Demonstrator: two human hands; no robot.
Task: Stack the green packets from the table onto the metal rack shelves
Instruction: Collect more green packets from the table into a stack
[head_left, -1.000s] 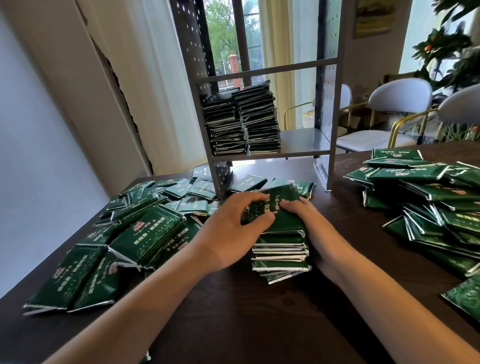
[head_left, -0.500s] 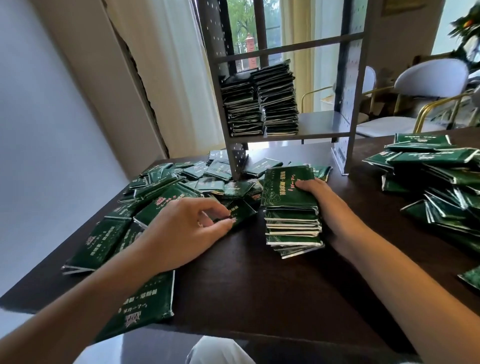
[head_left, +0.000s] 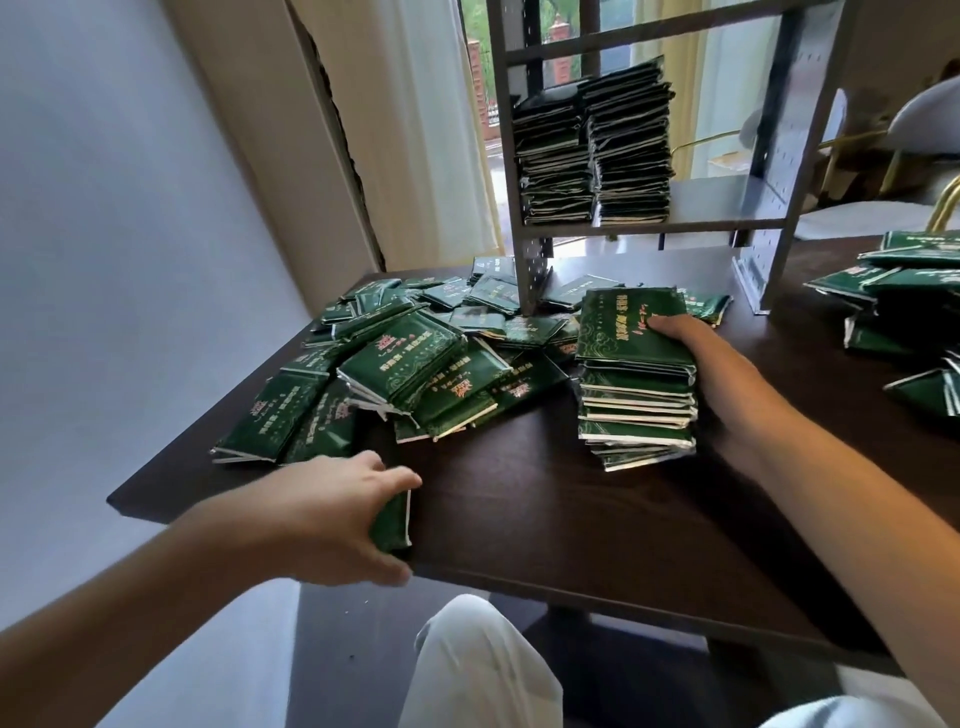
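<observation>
Packets judged light, soft, glossy-skinned and prone to sliding off one another; best taken flat across the faces or squeezed at the sides of a pile, not by one edge. Left hand at near bench corner, fingers curled over a lone packet, thumb beneath. Right hand clasping the stack, fingers on top packet, palm against the side; loose heap beyond left fingers.
</observation>
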